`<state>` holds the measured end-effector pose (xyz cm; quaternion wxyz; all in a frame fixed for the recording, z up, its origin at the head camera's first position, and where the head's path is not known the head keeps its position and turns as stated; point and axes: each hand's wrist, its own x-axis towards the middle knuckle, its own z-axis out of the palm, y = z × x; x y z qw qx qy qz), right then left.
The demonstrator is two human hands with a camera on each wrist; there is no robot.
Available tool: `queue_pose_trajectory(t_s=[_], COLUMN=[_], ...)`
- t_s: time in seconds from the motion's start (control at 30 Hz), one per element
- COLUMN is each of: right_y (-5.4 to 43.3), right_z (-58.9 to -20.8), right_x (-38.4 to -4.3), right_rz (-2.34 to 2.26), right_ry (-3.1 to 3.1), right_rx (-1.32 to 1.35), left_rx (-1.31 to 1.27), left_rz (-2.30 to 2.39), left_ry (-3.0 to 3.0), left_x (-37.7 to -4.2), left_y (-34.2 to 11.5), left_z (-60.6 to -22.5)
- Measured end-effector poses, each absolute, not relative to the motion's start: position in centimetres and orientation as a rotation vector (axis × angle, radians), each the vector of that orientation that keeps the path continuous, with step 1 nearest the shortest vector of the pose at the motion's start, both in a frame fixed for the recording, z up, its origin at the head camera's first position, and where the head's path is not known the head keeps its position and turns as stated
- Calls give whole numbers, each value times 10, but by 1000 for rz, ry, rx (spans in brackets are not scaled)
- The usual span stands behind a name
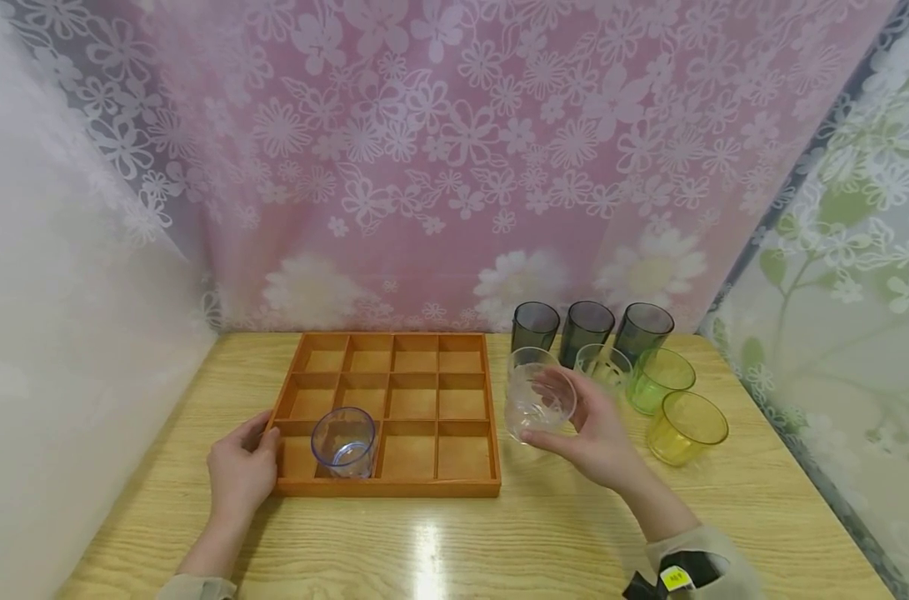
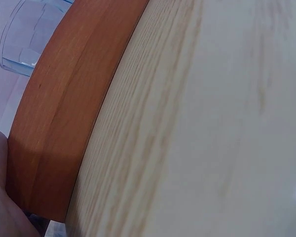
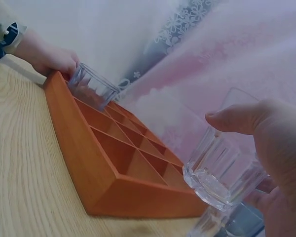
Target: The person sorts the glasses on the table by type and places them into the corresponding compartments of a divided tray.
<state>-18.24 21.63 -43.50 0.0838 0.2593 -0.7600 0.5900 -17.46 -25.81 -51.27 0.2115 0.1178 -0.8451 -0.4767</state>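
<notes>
My right hand (image 1: 596, 433) holds a clear glass (image 1: 538, 404) between thumb and fingers, just right of the divided wooden tray (image 1: 394, 490). The right wrist view shows this glass (image 3: 222, 173) tilted, with its faceted sides and thick base. My left hand (image 1: 244, 462) grips the tray's left side near the front corner, thumb at the rim. A blue-rimmed clear glass (image 1: 345, 446) stands in the front row of the tray, second compartment from the left. The tray's other compartments hold nothing.
Three dark grey glasses (image 1: 589, 329) line the back right of the table. In front are a clear glass (image 1: 602, 360), a green one (image 1: 660, 383) and a yellow one (image 1: 682, 433). Another clear glass (image 1: 532, 357) shows partly behind the held one. A floral curtain (image 1: 424, 167) hangs behind.
</notes>
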Motion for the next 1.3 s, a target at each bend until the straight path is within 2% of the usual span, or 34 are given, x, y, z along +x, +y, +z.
queue_pose_trajectory(t_s=[0.57,1.3], right_y=[177,109], right_z=[-423,-422], right_x=[-203,-239], right_rz=[1771,1880], right_ry=[-2367,-2357], right_rx=[738,852], left_rx=[316,339], left_rz=[-1342,-1348], left_ry=[-2347,-2353], left_x=[-175,-174], left_y=[-259,-258], left_z=[-512,-510])
